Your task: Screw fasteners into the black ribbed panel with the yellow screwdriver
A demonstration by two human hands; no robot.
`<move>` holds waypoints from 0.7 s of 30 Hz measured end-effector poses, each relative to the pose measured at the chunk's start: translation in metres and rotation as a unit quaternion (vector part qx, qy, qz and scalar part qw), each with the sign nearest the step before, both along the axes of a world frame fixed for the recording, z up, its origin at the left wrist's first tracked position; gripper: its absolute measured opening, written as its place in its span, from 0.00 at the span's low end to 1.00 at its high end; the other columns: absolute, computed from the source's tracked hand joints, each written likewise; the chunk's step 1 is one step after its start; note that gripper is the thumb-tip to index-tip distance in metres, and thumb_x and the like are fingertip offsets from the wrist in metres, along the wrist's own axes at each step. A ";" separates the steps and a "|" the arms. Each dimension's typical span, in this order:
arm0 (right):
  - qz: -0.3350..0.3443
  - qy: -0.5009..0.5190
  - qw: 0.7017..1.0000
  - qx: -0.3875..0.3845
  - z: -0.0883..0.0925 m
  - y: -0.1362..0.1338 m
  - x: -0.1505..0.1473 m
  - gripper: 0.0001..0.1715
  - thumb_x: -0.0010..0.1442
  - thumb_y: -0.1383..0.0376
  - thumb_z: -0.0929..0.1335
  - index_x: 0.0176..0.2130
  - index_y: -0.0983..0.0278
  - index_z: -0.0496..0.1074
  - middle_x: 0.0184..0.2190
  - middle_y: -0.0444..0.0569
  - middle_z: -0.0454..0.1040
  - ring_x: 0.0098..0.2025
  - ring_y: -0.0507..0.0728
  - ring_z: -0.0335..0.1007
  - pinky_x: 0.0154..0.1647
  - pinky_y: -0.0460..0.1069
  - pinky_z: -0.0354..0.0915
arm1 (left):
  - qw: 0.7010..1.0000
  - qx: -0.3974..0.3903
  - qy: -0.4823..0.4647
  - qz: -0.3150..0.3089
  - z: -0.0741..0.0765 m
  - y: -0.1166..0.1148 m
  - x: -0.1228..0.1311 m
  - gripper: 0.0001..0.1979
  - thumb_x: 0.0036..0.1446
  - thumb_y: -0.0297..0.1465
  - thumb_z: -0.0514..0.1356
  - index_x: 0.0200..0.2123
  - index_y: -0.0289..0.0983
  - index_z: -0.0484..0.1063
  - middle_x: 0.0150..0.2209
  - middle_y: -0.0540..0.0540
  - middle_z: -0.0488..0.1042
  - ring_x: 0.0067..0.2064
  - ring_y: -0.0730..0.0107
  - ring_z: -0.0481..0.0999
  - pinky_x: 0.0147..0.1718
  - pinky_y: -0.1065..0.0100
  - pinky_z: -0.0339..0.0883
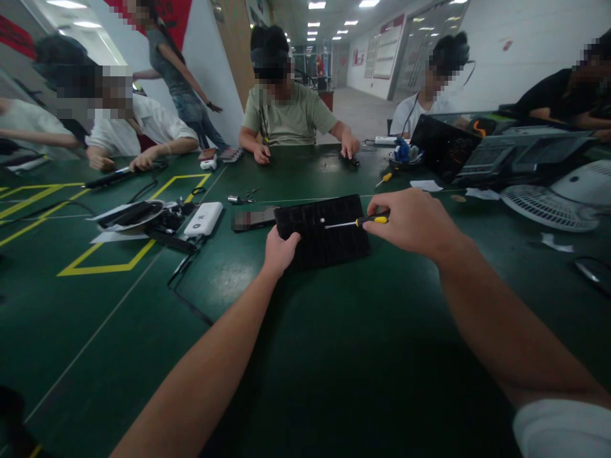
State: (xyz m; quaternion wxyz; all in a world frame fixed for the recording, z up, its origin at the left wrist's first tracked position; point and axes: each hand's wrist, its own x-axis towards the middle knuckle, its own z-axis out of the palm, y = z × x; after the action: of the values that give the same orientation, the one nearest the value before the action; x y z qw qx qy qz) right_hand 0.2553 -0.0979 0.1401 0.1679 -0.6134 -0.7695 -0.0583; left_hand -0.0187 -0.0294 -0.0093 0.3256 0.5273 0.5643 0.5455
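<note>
Across the green table I see the left hand, its grip pinching the left side of a black case at centre; then the screwdriver, shaft over the case, clasped by the right hand; work seems underway, though I can't tell what's finished or left.

Wears a whitish sleeve with soft folds on the right arm. Shows a bare left arm, smooth and plain.
</note>
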 end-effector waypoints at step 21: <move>0.013 0.009 1.000 0.022 -0.003 0.001 -0.003 0.16 0.63 0.54 0.72 0.43 0.60 0.84 0.34 0.54 0.83 0.38 0.65 0.76 0.35 0.55 0.59 | 1.000 -0.004 -0.002 0.005 -0.001 0.001 0.001 0.14 0.46 0.32 0.66 0.39 0.37 0.77 0.36 0.46 0.81 0.40 0.57 0.80 0.46 0.56 0.76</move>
State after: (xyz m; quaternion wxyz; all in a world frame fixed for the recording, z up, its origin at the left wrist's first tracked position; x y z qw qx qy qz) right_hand 0.2525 -0.0967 0.1368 0.1894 -0.6002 -0.7742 -0.0676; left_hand -0.0179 -0.0289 -0.0106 0.3259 0.5219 0.5684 0.5463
